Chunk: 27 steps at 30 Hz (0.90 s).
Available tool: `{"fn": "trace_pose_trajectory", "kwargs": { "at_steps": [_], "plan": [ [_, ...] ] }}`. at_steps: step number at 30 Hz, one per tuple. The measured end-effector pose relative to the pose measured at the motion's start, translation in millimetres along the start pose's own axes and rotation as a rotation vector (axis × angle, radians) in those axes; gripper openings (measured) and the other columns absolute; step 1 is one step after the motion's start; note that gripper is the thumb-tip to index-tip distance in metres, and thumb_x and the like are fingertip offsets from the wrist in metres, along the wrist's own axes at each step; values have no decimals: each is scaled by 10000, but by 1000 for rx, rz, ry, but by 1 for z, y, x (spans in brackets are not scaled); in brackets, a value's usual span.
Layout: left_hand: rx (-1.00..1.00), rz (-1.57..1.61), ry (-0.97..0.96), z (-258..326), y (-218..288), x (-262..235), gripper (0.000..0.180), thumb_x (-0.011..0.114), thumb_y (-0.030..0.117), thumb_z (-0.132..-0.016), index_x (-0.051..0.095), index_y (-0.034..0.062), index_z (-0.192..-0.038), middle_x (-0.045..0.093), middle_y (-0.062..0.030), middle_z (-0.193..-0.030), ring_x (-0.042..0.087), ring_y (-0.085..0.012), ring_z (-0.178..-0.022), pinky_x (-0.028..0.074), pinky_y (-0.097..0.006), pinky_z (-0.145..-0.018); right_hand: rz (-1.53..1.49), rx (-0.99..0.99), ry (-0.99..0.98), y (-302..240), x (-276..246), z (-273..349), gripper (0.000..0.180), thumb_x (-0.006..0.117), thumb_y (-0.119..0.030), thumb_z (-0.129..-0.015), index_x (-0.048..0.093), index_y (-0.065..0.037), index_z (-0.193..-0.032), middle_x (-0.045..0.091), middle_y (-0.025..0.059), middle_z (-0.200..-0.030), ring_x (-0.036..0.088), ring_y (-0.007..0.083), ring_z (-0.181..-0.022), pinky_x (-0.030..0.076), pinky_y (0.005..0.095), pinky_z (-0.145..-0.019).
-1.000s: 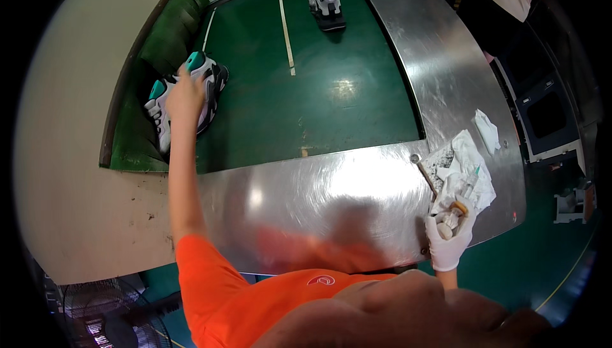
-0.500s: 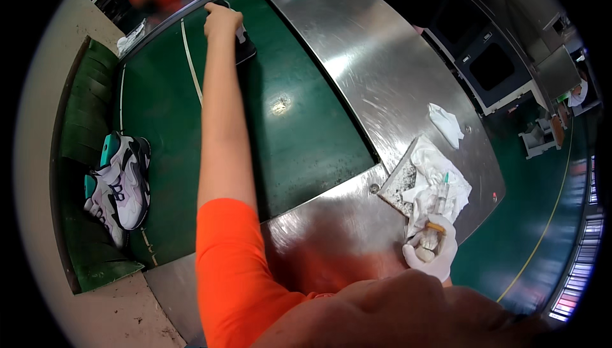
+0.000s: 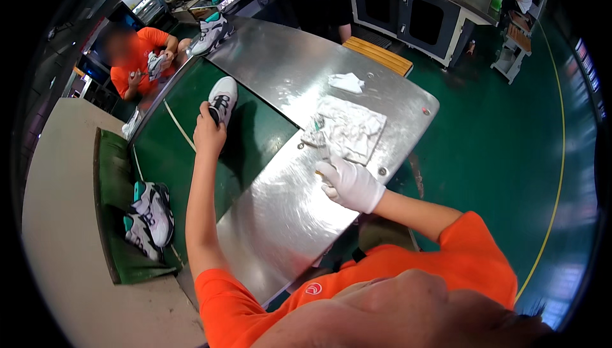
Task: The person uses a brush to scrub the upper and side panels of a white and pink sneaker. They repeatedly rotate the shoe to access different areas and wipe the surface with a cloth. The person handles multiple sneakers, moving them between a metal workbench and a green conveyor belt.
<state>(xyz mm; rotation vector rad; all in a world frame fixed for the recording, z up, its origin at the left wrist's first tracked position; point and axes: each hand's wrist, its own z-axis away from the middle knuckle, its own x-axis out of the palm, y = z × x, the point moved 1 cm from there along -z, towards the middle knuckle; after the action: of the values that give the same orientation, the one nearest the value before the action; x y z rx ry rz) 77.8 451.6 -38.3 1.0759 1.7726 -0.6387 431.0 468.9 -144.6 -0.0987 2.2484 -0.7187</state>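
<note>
My bare left hand (image 3: 209, 132) is closed on the heel end of a white, grey and black sneaker (image 3: 224, 95), above the green belt (image 3: 268, 128); its toe points away from me. My right hand (image 3: 352, 185), in a white glove, has its fingers curled round a slim clear tube with a green tip (image 3: 317, 123). An orange bit of the tube shows beside the thumb. The tube reaches over a crumpled white cloth (image 3: 357, 122) on the metal table edge (image 3: 268, 214). Part of the tube blends into the cloth behind it.
A pair of sneakers (image 3: 153, 214) with teal inserts rests by a green flap (image 3: 115, 188) at left. Another sneaker (image 3: 212, 32) stands at the belt's far corner. Across the belt, a person in orange (image 3: 134, 61) handles a shoe. A small white cloth (image 3: 346, 83) lies farther back.
My view has swung, showing more of the room. The left hand has drawn the sneaker nearer, and the whole upper now shows. The gloved hand still holds the tube near the cloth.
</note>
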Motion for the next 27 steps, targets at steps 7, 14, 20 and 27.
{"fn": "trace_pose_trajectory", "kwargs": {
  "at_steps": [7, 14, 20, 27],
  "plan": [
    [295, 78, 87, 159, 45, -116, 552, 712, 39, -754, 459, 123, -1237, 569, -199, -1231, 600, -397, -1023, 501, -414, -820, -537, 203, -3, 2, -19, 17, 502, 705, -103, -722, 467, -72, -1162, 555, 151, -1018, 593, 247, -749, 509, 333, -685],
    [627, -22, -239, 262, 85, -174, 393, 691, 33, -667, 607, 157, -1031, 543, -165, -1281, 524, -363, -1200, 439, -477, -1017, -458, 446, -251, 24, -73, 21, 624, 787, -229, -704, 486, -40, -1218, 655, 143, -910, 661, 239, -805, 519, 330, -755],
    [494, -34, -182, 307, 73, -163, 358, 647, 177, -761, 567, 235, -1105, 516, -152, -1306, 503, -341, -1226, 392, -500, -1050, -716, 490, -258, 0, -82, 5, 498, 759, -80, -731, 542, -83, -1179, 610, 23, -882, 580, 76, -785, 492, 217, -685],
    [499, 48, 4, 308, 67, -144, 299, 714, 175, -730, 631, 239, -1010, 576, -105, -1251, 566, -298, -1167, 458, -480, -998, -376, 472, -477, -6, -87, -21, 419, 722, -131, -752, 565, -7, -1120, 612, 37, -842, 592, 114, -755, 482, 244, -664]
  ]
}}
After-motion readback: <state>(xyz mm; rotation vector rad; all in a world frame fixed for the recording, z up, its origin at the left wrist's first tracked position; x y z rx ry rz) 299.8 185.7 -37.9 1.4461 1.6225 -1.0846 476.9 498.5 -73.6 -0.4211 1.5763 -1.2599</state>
